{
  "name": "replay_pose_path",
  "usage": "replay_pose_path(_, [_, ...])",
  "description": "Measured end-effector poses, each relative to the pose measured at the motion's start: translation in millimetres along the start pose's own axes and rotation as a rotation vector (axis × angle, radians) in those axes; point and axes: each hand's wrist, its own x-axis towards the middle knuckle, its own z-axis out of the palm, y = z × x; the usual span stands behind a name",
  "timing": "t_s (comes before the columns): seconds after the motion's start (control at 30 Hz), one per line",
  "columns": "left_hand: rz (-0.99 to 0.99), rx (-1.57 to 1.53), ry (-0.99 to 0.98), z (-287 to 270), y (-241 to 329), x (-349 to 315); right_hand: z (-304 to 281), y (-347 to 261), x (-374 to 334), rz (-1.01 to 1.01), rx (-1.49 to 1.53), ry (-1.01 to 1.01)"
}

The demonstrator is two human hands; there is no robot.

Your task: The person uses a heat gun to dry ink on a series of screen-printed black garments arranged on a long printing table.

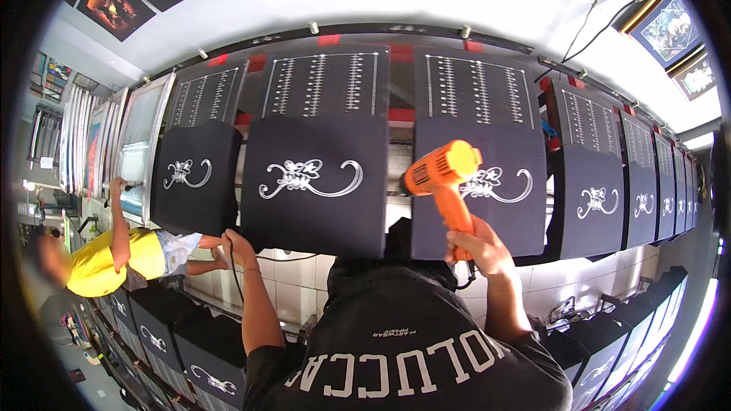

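My right hand (485, 246) is wrapped round the handle of an orange hair dryer (444, 171), whose dark nozzle points left. The dryer hangs over a black cloth (480, 228) with a white floral scroll print, hiding part of that print. On the left, my left hand (241, 250) is closed on a thin black cord (234, 274), beside the lower corner of another printed black cloth (312, 221). Both cloths lie over flat boards whose upper parts carry white ruled markings. The dryer's own cord (467, 280) drops below my right hand.
More boards with printed black cloths (598, 209) run off to the right, and one (194, 183) stands at left. A person in a yellow top (114, 262) works by a framed screen (145, 144) at far left. Behind me is another row of printed cloths (213, 380).
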Motion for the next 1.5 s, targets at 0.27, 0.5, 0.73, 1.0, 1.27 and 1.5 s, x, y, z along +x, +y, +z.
replay_pose_path(0.27, [0.030, -0.020, -0.076, -15.3, -95.6, 144.9, 165.9, -1.6, 82.7, -0.045, -0.148, -0.003])
replay_pose_path(0.5, [0.216, -0.011, -0.089, -12.3, -78.2, 189.1, 230.3, -13.7, 114.3, -0.087, -0.268, 0.094])
replay_pose_path(0.73, [0.362, 0.010, 0.018, 7.3, -91.2, 194.9, 219.7, -0.7, 69.3, -0.011, -0.250, 0.264])
replay_pose_path(1.0, [0.290, 0.088, -0.059, 0.6, -76.6, 188.9, 230.1, 17.6, 29.9, 0.022, -0.311, 0.534])
replay_pose_path(1.27, [0.296, 0.004, 0.018, 8.3, -81.4, 189.7, 235.2, 14.8, 76.6, -0.124, -0.091, 0.439])
replay_pose_path(1.5, [0.262, 0.072, -0.012, 7.2, -82.1, 189.1, 241.8, 0.9, 96.2, -0.095, -0.217, 0.413])
